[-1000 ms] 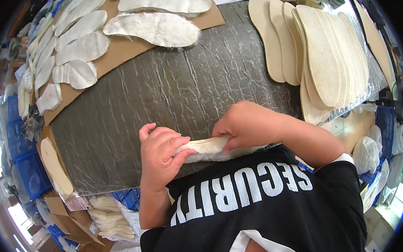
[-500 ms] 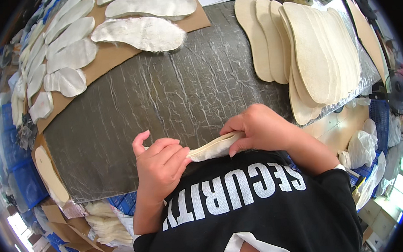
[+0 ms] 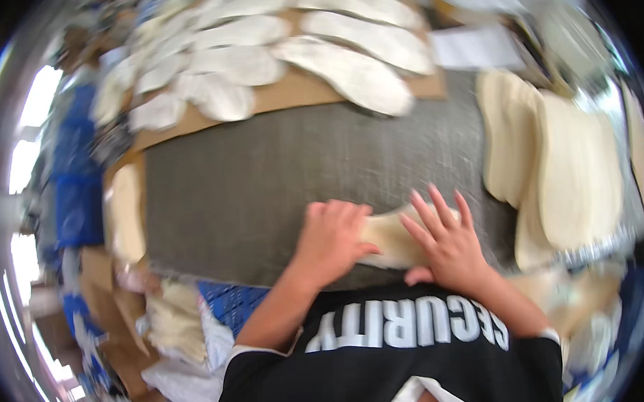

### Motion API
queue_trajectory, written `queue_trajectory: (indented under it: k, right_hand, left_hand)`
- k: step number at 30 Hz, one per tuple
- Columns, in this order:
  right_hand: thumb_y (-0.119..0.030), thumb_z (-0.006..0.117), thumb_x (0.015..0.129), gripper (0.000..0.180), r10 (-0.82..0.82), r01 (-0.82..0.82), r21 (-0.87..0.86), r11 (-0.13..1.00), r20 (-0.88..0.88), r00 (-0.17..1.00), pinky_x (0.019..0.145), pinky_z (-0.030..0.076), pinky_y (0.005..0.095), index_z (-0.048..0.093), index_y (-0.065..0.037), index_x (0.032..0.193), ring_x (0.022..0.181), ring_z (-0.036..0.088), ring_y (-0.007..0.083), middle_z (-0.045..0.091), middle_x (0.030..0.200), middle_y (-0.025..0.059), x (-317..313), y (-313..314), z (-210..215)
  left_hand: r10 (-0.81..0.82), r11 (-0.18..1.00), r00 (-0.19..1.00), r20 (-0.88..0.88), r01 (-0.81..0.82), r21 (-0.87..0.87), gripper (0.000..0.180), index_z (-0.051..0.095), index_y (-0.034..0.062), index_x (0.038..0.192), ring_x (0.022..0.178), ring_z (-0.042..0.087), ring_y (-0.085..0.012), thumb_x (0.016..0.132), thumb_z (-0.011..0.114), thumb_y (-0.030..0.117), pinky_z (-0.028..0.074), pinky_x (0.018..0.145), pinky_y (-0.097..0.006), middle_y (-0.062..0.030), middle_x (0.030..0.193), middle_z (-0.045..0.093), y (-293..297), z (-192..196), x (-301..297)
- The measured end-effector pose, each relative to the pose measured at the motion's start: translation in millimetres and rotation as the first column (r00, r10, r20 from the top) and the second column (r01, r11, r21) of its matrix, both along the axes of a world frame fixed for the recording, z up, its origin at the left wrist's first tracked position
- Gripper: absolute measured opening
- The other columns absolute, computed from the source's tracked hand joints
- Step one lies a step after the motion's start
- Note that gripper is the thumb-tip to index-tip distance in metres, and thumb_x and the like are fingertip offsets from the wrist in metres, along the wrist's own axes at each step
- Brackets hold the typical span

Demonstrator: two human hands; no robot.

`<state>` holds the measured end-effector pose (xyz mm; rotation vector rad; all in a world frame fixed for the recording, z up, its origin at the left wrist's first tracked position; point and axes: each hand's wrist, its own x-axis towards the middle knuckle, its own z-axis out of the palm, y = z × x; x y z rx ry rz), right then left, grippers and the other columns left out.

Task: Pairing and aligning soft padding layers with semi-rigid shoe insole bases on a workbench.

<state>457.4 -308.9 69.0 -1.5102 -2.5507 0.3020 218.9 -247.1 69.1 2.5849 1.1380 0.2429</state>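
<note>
A cream insole (image 3: 391, 242) lies flat on the dark work surface close to my body. Around its left end my left hand (image 3: 330, 237) is closed, with the thumb resting on top. My right hand (image 3: 448, 245) is open over the other end, its fingers spread and touching the insole, hiding much of that end. Motion blurs the picture somewhat.
White fleecy insoles (image 3: 238, 33) lie in rows on a cardboard sheet (image 3: 286, 100) at the far side. Stacked cream insoles (image 3: 578, 170) stand on the right. A single insole (image 3: 126, 213) lies at the left edge; blue crates (image 3: 79, 208) are beyond it.
The insole, folded or edge-up between both hands before, now lies flat on the surface. My right hand has opened and spread over it. The whole view has shifted.
</note>
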Motion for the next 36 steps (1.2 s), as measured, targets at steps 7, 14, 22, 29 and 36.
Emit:
queue_trajectory:
  k: [7, 14, 22, 29, 36]
  right_hand:
    - [-0.085, 0.038, 0.071, 0.111, 0.057, -0.066, 0.059, 0.996, 0.148, 0.987, 0.114, 0.008, 0.0609, 0.036, -0.001, 0.144, 0.143, 0.023, 0.0449, 0.028, 0.152, 0.0282, 6, -15, -34]
    - [-0.059, 0.040, 0.094, 0.083, -0.234, 0.289, 0.026, 0.957, -0.523, 0.820, 0.117, 0.014, 0.0501, 0.033, 0.006, 0.145, 0.144, 0.026, 0.0376, 0.036, 0.151, 0.0222, 33, -23, -45]
    - [-0.020, 0.070, 0.080, 0.050, -0.127, 0.189, 0.076, 0.979, -0.495, 0.860, 0.111, 0.027, 0.0560, 0.058, -0.004, 0.125, 0.138, 0.036, 0.0417, 0.050, 0.141, 0.0170, 28, -36, -43]
    - [-0.013, 0.076, 0.076, 0.035, -0.098, 0.328, 0.309, 0.892, -0.577, 0.811, 0.099, 0.041, 0.0494, 0.063, -0.008, 0.108, 0.122, 0.054, 0.0322, 0.063, 0.121, 0.0106, 32, -34, -4]
    - [-0.023, 0.082, 0.065, 0.037, -0.636, 0.642, 0.449, 0.621, -0.190, 0.748, 0.096, 0.039, 0.0434, 0.063, -0.013, 0.096, 0.114, 0.051, 0.0269, 0.055, 0.122, 0.0066, 133, -82, 44]
  left_hand:
    - [0.104, 0.992, 0.995, 0.007, -0.104, 0.070, 0.036, 0.061, 0.0078, 0.098, 0.094, 0.056, -0.0255, 0.080, 0.068, 0.039, 0.040, 0.081, -0.037, -0.0078, 0.098, 0.061, -3, -30, -4]
    - [0.213, 0.953, 0.969, 0.128, -0.178, -0.244, 0.017, 0.067, 0.0082, 0.090, 0.091, 0.061, -0.0297, 0.083, 0.065, 0.024, 0.049, 0.081, -0.041, -0.0091, 0.089, 0.062, 0, 12, -82]
    - [0.726, 0.439, 0.684, 0.073, -0.542, 0.716, 0.015, 0.067, 0.0039, 0.095, 0.100, 0.058, -0.0366, 0.083, 0.058, 0.007, 0.047, 0.088, -0.042, -0.0175, 0.100, 0.064, 38, 85, -300]
    - [0.870, 0.389, 0.482, -0.099, -0.551, 0.738, 0.035, 0.065, 0.0019, 0.112, 0.107, 0.059, -0.0365, 0.079, 0.073, 0.011, 0.048, 0.090, -0.047, -0.0172, 0.110, 0.065, 76, 5, -435]
    - [0.070, 0.927, 0.982, 0.176, -0.129, 0.353, 0.026, 0.065, 0.0009, 0.100, 0.105, 0.056, -0.0325, 0.075, 0.069, 0.005, 0.042, 0.093, -0.043, -0.0134, 0.106, 0.064, 88, 11, -85]
